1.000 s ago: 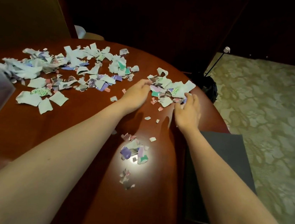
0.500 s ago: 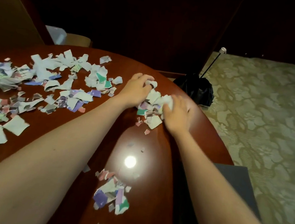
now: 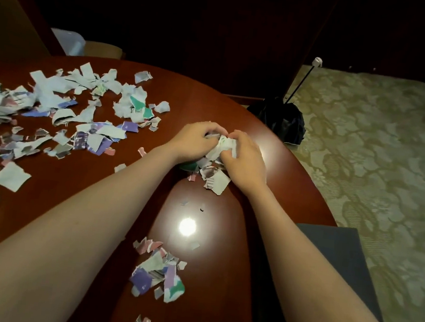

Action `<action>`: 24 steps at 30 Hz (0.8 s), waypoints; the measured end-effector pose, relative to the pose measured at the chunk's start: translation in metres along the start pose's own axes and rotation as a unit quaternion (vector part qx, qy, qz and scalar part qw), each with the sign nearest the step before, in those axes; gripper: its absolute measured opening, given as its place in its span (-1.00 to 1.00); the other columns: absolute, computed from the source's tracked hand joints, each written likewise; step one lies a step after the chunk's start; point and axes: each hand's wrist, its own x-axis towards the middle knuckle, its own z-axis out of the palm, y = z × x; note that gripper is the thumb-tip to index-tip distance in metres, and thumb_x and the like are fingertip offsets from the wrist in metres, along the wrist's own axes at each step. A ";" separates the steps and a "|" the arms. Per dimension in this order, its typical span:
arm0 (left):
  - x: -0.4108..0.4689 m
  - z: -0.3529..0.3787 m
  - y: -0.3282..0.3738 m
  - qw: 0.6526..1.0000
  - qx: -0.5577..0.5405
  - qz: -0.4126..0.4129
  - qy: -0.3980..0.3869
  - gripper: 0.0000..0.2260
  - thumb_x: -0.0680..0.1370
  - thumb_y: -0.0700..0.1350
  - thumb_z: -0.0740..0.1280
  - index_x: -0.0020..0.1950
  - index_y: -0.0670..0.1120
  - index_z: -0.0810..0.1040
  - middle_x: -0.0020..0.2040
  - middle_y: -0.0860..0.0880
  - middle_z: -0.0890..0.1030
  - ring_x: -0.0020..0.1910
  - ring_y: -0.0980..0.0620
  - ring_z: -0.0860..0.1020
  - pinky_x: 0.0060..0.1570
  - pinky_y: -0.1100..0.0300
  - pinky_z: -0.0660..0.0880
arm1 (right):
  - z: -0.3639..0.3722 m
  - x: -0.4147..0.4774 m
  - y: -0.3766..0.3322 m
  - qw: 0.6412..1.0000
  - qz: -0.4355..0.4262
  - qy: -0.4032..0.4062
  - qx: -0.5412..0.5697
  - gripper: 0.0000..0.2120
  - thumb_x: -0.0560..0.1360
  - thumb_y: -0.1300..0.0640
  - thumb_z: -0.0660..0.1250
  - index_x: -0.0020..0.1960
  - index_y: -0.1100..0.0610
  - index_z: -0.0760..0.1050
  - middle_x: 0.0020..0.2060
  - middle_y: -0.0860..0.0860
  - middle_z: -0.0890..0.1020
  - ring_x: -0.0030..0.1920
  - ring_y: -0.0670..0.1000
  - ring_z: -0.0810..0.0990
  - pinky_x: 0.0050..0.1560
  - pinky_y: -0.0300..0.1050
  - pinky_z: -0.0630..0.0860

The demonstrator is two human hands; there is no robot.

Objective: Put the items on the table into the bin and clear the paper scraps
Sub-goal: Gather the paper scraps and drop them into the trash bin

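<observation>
Gripping a scrap wad in curled left hand and right hand by the table edge; risks shedding bits off it through finger gaps.

You see a glossy, polished wood table mirroring a lamp, matt torn paper scraps, and patterned woven carpet.

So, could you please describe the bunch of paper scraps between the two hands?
The crumpled bunch of torn paper scraps is mostly white, with green and red-striped bits. It lies on the glossy red-brown wooden table, toward its far right edge. The left hand and right hand grip it from either side, fingers curled over it; loose pieces spill out beneath.
</observation>
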 end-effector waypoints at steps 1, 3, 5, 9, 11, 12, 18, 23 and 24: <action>-0.008 -0.002 0.000 1.000 -0.007 -0.005 0.000 -0.72 0.55 -0.23 0.17 0.17 0.00 0.56 0.08 0.03 0.60 -0.14 0.18 0.51 -0.17 0.34 0.37 | 0.001 -0.005 -0.002 1.000 0.006 0.005 0.018 -0.67 0.47 0.16 0.24 0.23 0.09 0.41 0.20 -0.01 0.49 0.18 0.05 0.43 0.04 -0.15 0.34; -0.022 -0.007 0.002 0.999 -0.039 -0.025 0.004 -0.74 0.54 -0.24 0.18 0.12 0.01 0.55 -0.16 0.08 0.58 -0.49 0.27 0.43 -0.48 0.42 0.32 | 0.003 -0.017 -0.008 0.998 0.016 0.005 0.064 -0.66 0.44 0.19 0.27 0.21 0.07 0.43 0.13 -0.02 0.53 0.05 -0.01 0.47 -0.09 -0.20 0.31; -0.036 -0.009 0.003 0.997 -0.072 -0.029 0.008 -0.77 0.53 -0.25 0.20 0.06 0.00 0.55 -0.15 0.03 0.60 -0.58 0.27 0.40 -0.54 0.45 0.29 | 0.005 -0.031 -0.014 0.994 0.016 0.003 0.105 -0.62 0.42 0.23 0.27 0.23 0.05 0.44 0.11 -0.02 0.56 0.00 -0.05 0.47 -0.08 -0.20 0.36; -0.068 -0.005 -0.001 0.993 -0.110 -0.029 0.037 -0.75 0.52 -0.25 0.22 -0.12 0.12 0.53 -0.08 -0.06 0.64 -0.42 0.07 0.41 -0.37 0.24 0.35 | 0.008 -0.059 -0.024 0.992 0.005 -0.008 0.123 -0.63 0.42 0.26 0.28 0.21 0.08 0.49 0.13 -0.02 0.57 0.09 -0.02 0.51 0.04 -0.18 0.41; -0.083 -0.001 -0.004 0.992 -0.117 -0.024 0.043 -0.74 0.51 -0.25 0.24 -0.14 0.14 0.52 -0.12 -0.02 0.64 -0.46 0.11 0.39 -0.42 0.25 0.34 | 0.010 -0.070 -0.028 0.992 0.007 -0.008 0.126 -0.65 0.41 0.27 0.29 0.18 0.11 0.52 0.14 -0.01 0.57 0.11 -0.01 0.51 0.09 -0.16 0.43; -0.089 0.001 -0.006 0.991 -0.121 -0.021 0.045 -0.75 0.51 -0.25 0.24 -0.14 0.13 0.53 -0.14 -0.01 0.63 -0.47 0.13 0.39 -0.42 0.26 0.34 | 0.011 -0.076 -0.030 0.991 0.006 -0.005 0.130 -0.66 0.41 0.28 0.29 0.17 0.11 0.53 0.13 -0.01 0.58 0.11 -0.01 0.52 0.10 -0.15 0.43; -0.121 -0.003 -0.012 0.989 -0.127 -0.008 0.076 -0.78 0.49 -0.25 0.28 -0.18 0.07 0.57 -0.18 0.02 0.62 -0.19 0.02 0.54 -0.11 0.12 0.47 | 0.021 -0.117 -0.041 0.988 -0.014 0.001 0.154 -0.63 0.37 0.33 0.31 0.14 0.11 0.57 0.11 0.00 0.60 0.08 -0.04 0.50 0.11 -0.22 0.39; -0.121 -0.026 -0.022 0.980 0.120 -0.014 0.157 -0.72 0.60 -0.12 0.14 0.28 -0.02 0.48 0.35 -0.04 0.44 0.34 -0.01 0.37 0.32 0.05 0.30 | 0.025 -0.144 -0.043 0.988 -0.021 -0.016 0.155 -0.71 0.40 0.34 0.28 0.07 0.15 0.62 0.12 0.01 0.61 0.18 -0.01 0.50 0.19 -0.25 0.33; -0.119 -0.029 -0.026 0.979 0.165 -0.039 0.114 -0.66 0.63 -0.07 0.09 0.39 -0.01 0.39 0.46 -0.06 0.31 0.44 -0.05 0.25 0.40 0.03 0.18 | 0.025 -0.146 -0.044 0.986 -0.016 -0.009 0.167 -0.73 0.42 0.34 0.27 0.05 0.16 0.62 0.12 0.02 0.61 0.17 -0.02 0.50 0.17 -0.28 0.33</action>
